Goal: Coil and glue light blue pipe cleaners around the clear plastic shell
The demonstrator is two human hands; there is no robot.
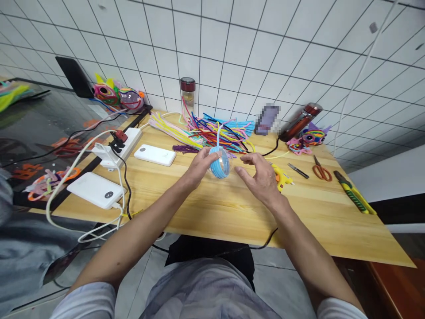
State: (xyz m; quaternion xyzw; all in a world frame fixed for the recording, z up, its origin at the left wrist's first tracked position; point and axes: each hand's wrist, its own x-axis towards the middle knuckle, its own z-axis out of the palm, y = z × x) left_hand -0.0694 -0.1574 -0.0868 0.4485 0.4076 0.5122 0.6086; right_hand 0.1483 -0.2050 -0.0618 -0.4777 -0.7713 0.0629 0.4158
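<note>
Over the middle of the wooden table, my left hand (201,165) grips a clear plastic ball (226,165) by its left side. Light blue pipe cleaner (217,167) is wound in rows round that side, and one pale end sticks straight up. My right hand (257,175) is just right of the ball, thumb and fingers apart, with nothing between them. Whether a fingertip touches the ball I cannot make out. Behind the ball lies a loose heap of coloured pipe cleaners (219,135). A yellow glue gun (282,177) is partly hidden by my right hand.
Rightward lie a small snipper (298,170), orange-handled scissors (322,170) and green-yellow pliers (353,193). Two white power banks (155,155) and a power strip (122,148) with trailing cables occupy the left. Bottles (188,95) and finished pipe-cleaner figures (312,135) stand by the tiled wall.
</note>
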